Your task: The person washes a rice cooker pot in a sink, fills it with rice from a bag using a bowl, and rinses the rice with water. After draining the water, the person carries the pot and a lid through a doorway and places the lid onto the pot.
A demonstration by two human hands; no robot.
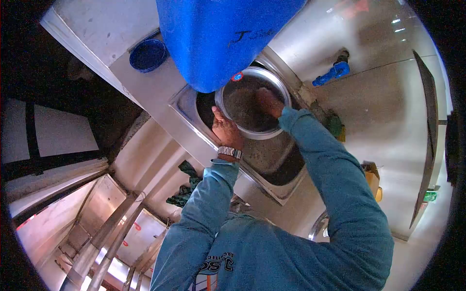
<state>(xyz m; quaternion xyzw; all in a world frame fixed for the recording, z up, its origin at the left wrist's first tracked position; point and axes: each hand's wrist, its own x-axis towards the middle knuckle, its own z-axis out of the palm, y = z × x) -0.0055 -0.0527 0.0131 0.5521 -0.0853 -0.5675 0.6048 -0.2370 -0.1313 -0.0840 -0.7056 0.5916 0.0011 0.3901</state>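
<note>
A round metal pot [257, 135] with a shiny rim sits over the steel sink [267, 160]; its inside looks dark and brownish. At the pot's left rim is my left hand [226, 130], its fingers wrapped against the edge, with a metal watch on the wrist. Inside the pot, near its right side, is my right hand [268, 103], dim and blurred; its fingers and anything in them cannot be made out. A small red and blue sticker [237, 76] shows at the rim.
A large blue container [213, 39] stands right beyond the pot. A blue round lid or bowl [148, 55] lies on the counter to the left. On the wall at the right is a blue tap [333, 73]. Dark green cloth [183, 194] hangs below the counter.
</note>
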